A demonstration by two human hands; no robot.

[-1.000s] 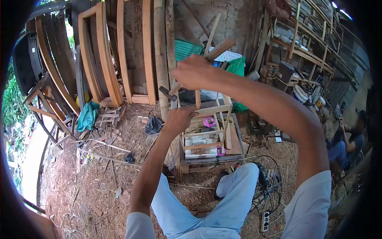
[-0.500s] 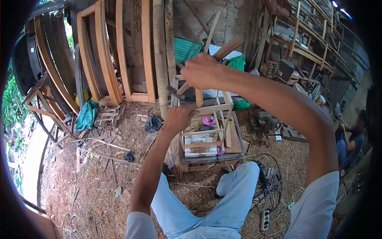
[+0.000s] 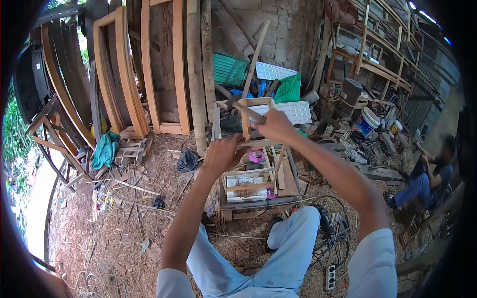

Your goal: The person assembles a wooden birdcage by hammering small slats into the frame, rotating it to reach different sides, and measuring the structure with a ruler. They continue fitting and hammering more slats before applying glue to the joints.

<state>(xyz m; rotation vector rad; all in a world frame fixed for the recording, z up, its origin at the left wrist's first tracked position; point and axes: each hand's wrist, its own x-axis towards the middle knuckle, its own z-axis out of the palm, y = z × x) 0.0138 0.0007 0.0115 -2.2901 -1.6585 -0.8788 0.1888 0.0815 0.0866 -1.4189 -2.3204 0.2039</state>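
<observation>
My right hand [image 3: 276, 127] is wrapped round the wooden handle of a hammer [image 3: 252, 113]; its dark head points to the upper left, above a slim wooden frame [image 3: 246, 124]. At the frame's near top corner, my left hand [image 3: 222, 155] grips the wood with bent fingers; whether it also pinches a nail is hidden. The frame stands on a low worktable [image 3: 233, 204] in front of my knees. Through its rails show a pink round object [image 3: 256, 157] and a worn white slab [image 3: 238, 192].
Tall wooden frames [image 3: 121, 74] lean at the left wall, beside a bamboo post [image 3: 197, 74]. Shavings cover the ground. A power strip [image 3: 331, 277] and cables lie by my right leg. Another person [image 3: 432, 174] sits at the far right. Green plastic [image 3: 288, 89] lies behind the frame.
My right hand has come down and to the right, and the hammer now slants with its head up and left. My left hand stays at the frame's corner. The view has shifted slightly.
</observation>
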